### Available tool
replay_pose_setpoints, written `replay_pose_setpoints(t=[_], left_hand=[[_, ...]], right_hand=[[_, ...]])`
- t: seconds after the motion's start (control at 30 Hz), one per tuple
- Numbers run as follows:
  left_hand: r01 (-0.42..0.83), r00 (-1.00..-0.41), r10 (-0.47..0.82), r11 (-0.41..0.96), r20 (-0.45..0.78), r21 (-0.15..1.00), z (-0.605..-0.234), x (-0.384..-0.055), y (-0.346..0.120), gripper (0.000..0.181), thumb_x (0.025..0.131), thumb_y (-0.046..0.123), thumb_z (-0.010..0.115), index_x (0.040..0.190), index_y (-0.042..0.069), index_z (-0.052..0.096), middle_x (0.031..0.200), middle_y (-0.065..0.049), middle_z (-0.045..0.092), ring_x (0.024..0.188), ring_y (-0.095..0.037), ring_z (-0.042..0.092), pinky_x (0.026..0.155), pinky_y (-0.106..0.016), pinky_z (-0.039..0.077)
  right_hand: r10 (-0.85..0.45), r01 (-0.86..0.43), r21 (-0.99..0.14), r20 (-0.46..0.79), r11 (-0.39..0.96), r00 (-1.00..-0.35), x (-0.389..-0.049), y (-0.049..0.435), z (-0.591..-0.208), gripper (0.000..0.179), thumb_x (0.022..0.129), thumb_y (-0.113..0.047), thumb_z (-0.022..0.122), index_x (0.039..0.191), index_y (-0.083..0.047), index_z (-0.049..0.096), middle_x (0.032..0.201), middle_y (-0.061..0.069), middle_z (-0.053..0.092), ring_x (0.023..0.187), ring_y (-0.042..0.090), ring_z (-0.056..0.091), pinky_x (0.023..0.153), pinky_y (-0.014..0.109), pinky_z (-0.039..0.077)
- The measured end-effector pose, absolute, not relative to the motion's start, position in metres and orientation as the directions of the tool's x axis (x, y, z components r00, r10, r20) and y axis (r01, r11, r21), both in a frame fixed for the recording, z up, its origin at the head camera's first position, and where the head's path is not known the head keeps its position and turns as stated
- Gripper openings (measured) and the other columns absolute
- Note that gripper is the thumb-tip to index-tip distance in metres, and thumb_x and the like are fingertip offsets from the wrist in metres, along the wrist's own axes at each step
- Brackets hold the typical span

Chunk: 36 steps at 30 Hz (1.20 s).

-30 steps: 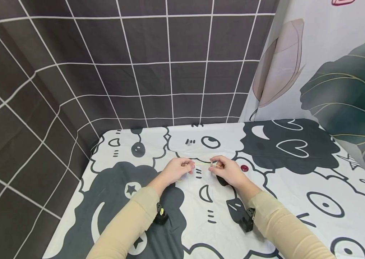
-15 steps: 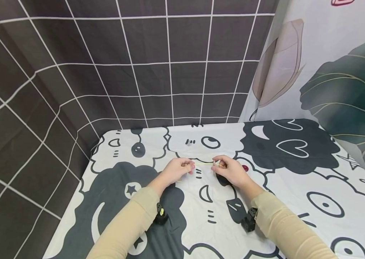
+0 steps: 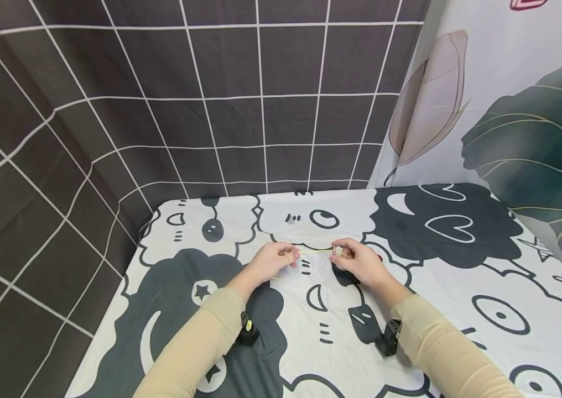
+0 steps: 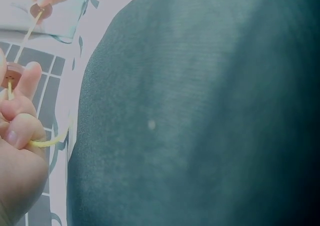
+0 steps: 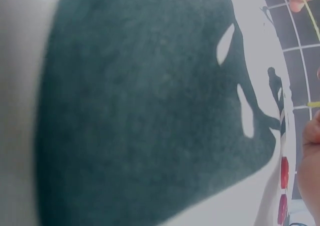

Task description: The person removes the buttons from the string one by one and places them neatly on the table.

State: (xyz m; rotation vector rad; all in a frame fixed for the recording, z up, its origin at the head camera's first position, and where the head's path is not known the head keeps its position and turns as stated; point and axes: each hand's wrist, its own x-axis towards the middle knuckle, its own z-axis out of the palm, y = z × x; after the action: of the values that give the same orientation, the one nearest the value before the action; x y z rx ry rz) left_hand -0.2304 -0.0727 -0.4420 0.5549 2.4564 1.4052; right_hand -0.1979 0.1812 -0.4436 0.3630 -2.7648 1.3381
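My left hand (image 3: 272, 261) pinches a round brown button (image 4: 12, 74) with small holes, a yellow string (image 3: 315, 251) running through it. The string's loose tail (image 4: 50, 142) comes out past the curled lower fingers. To the right, my right hand (image 3: 359, 262) pinches a second brown button (image 4: 41, 11) on the same string. Between the two hands the string is stretched nearly straight above the patterned cloth. In the right wrist view only part of the right hand (image 5: 311, 166) shows, with yellow string (image 5: 314, 104) by its fingers.
Two red round pieces (image 5: 284, 172) lie on the cloth (image 3: 301, 326) beyond the right hand; in the head view the hand mostly hides them. A dark grid-patterned curtain (image 3: 226, 121) rises behind the cloth's far edge, and a leaf-print curtain (image 3: 500, 66) at the right.
My right hand has moved slightly to the right, so the string span between the hands is longer and the red piece is now mostly covered. The left hand stays put.
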Motion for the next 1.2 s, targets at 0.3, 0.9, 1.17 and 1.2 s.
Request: replay_pose_setpoints(t=[0.3,0.9,1.17,1.2], left_hand=[[0.195,-0.897,0.441,0.473,-0.039,0.859,-0.441,-0.232,-0.072,0.029,0.093,0.032,0.060,0.110,0.009,0.067,0.075,0.005,0.068,0.083,-0.011,0.058,0.079,-0.031,0.044],[0.185,-0.899,0.435,0.487,-0.054,0.853,-0.444,-0.232,-0.074,0.029,0.093,0.032,0.060,0.111,0.010,0.067,0.076,0.006,0.068,0.089,-0.012,0.060,0.086,-0.035,0.044],[0.173,-0.901,0.430,0.481,-0.060,0.860,-0.442,-0.230,-0.073,0.031,0.092,0.032,0.060,0.112,0.008,0.067,0.076,0.005,0.069,0.095,-0.014,0.060,0.090,-0.038,0.043],[0.170,-0.901,0.430,0.478,-0.060,0.862,-0.441,-0.230,-0.073,0.031,0.092,0.031,0.060,0.112,0.008,0.067,0.075,0.005,0.069,0.095,-0.014,0.060,0.090,-0.038,0.043]], right_hand=[[-0.163,-0.207,-0.741,0.133,0.639,-0.978,-0.198,0.187,-0.446,0.039,0.084,-0.029,0.072,0.115,-0.009,0.062,0.073,-0.004,0.048,0.062,0.014,0.043,0.059,0.029,0.036],[-0.145,-0.148,-0.767,0.072,0.625,-0.987,-0.194,0.199,-0.449,0.039,0.085,-0.029,0.070,0.117,-0.009,0.059,0.073,-0.001,0.048,0.056,0.014,0.046,0.052,0.026,0.039],[-0.143,-0.174,-0.736,0.105,0.654,-0.984,-0.194,0.203,-0.448,0.036,0.085,-0.028,0.070,0.115,-0.009,0.061,0.071,-0.002,0.051,0.055,0.013,0.047,0.053,0.027,0.038],[-0.141,-0.178,-0.729,0.111,0.661,-0.984,-0.194,0.204,-0.448,0.036,0.086,-0.028,0.070,0.115,-0.009,0.061,0.070,-0.003,0.051,0.055,0.013,0.047,0.054,0.027,0.038]])
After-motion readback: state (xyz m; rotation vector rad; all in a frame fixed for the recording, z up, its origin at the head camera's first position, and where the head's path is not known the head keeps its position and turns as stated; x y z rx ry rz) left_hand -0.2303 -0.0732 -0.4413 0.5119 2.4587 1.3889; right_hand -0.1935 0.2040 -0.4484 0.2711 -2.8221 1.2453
